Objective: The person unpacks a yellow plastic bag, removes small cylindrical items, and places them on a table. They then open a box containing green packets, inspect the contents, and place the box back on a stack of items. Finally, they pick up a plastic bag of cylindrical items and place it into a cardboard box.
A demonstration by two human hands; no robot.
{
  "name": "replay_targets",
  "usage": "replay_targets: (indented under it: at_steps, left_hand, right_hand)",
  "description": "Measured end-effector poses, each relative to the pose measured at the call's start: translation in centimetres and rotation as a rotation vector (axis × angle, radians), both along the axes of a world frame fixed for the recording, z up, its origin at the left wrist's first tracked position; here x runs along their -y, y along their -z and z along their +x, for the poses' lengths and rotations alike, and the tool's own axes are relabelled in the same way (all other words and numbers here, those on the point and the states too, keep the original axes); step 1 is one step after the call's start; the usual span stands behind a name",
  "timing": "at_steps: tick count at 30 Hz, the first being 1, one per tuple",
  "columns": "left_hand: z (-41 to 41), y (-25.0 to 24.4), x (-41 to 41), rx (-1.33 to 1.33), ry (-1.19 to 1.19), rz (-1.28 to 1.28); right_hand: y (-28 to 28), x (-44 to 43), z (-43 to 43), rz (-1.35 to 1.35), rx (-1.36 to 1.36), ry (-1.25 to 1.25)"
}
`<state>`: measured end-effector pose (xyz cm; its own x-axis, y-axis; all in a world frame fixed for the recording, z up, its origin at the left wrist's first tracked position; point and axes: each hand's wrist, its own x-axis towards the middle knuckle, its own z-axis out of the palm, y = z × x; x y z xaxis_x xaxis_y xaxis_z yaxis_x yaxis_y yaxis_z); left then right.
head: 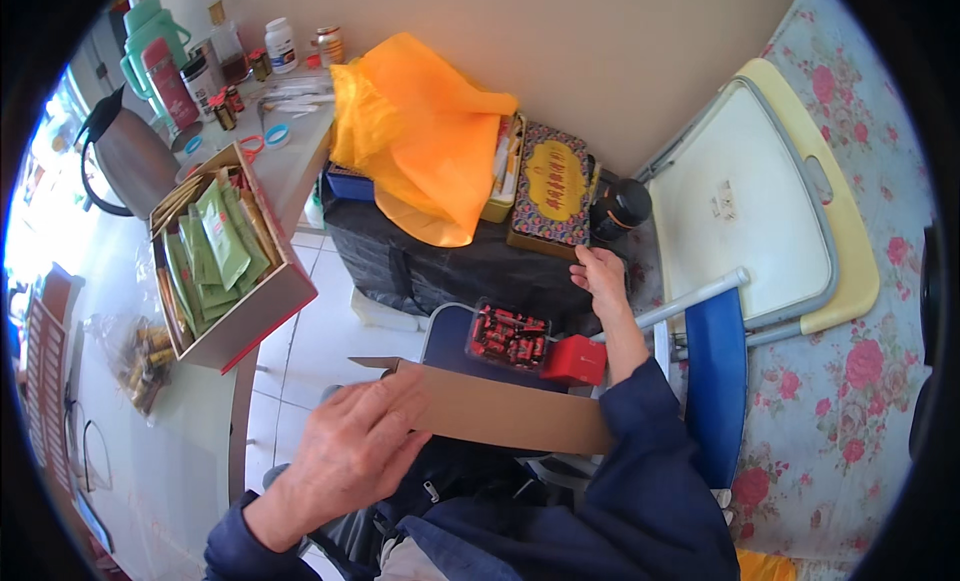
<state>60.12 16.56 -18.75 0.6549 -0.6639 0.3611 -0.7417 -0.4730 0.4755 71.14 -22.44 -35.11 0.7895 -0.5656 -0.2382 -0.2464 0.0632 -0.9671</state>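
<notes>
My left hand (356, 446) is raised over the left end of an open cardboard box (517, 412) near my lap; its fingers are bent, and whether they grip anything is unclear. My right hand (600, 273) reaches forward beside the near edge of a patterned tin box (551, 183) with a yellow panel; contact cannot be made out. Behind the cardboard box, a clear plastic tub of small red-and-black wrapped pieces (510, 337) and a red box (574, 361) rest on a dark blue seat (446, 348). Orange cloth (427, 130) drapes over containers left of the tin.
On the left table (202, 423), a box of green sachets (217, 251) overhangs the edge near a steel jug (135, 157), bottles and a bagged bundle (139, 356). A black jar (622, 206) stands beside the tin. Folded chairs (742, 198) lean at the right.
</notes>
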Motion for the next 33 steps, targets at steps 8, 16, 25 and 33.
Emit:
replay_targets:
  at_steps: [8,16,25,33]
  left_hand:
    - [-2.8,5.9,1.2,-0.235,-0.04,-0.129]
    - [-6.0,8.9,-1.0,-0.378,-0.229,-0.211]
    - [-7.4,9.9,-2.1,-0.432,-0.33,-0.254]
    - [-8.4,11.2,-2.8,-0.473,-0.349,-0.265]
  right_hand:
    - [0.1,1.0,0.8,0.394,0.089,0.136]
    - [-0.7,0.0,1.7,0.54,0.003,0.233]
    - [0.5,-0.8,2.6,0.766,0.021,0.273]
    - [0.2,-2.5,1.8,0.666,0.117,0.356]
